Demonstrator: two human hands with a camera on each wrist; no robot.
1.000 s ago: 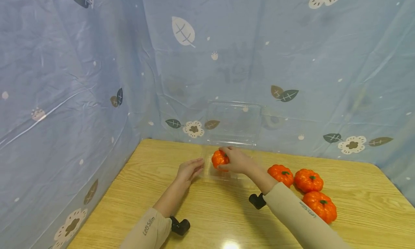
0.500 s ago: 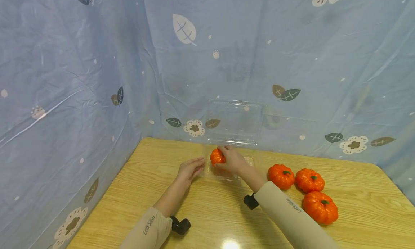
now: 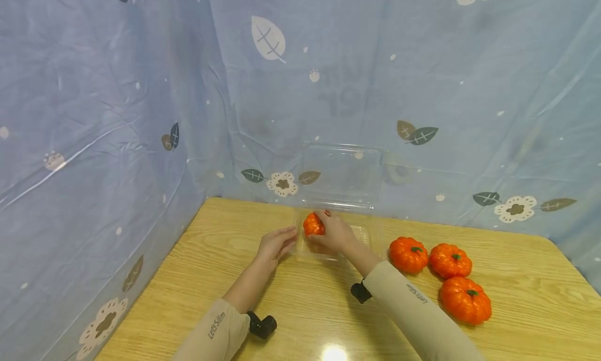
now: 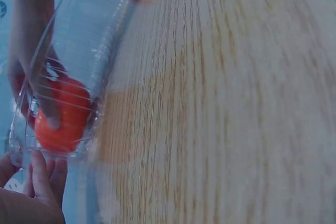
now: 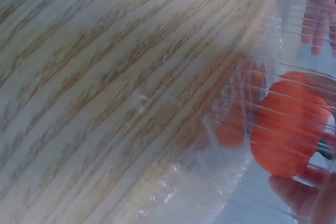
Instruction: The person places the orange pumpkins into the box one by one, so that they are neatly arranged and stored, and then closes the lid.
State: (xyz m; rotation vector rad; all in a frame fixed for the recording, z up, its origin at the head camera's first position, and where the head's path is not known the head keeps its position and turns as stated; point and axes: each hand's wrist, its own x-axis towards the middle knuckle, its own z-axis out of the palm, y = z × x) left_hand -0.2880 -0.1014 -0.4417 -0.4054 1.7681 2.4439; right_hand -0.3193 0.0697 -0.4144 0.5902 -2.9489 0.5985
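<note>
Near the head view's middle, the right hand [image 3: 334, 233] grasped an orange pumpkin [image 3: 312, 225] in the left part of a clear box [image 3: 360, 235]. The left hand [image 3: 275, 245], grip released, touched the box's left edge. Three other pumpkins [image 3: 451, 262] sat on the surface [image 3: 300, 309] at lower right.

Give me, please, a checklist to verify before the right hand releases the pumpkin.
1. Lid open: ok, raised behind the box.
2. Pumpkin within the box walls: ok, at the left end, in the right hand's grip.
3. Pumpkin resting on the box floor: cannot tell.
4. Left hand near the box: ok, at its left end.
5. All pumpkins boxed: not ok, three other pumpkins lie on the table, right of the box.
</note>
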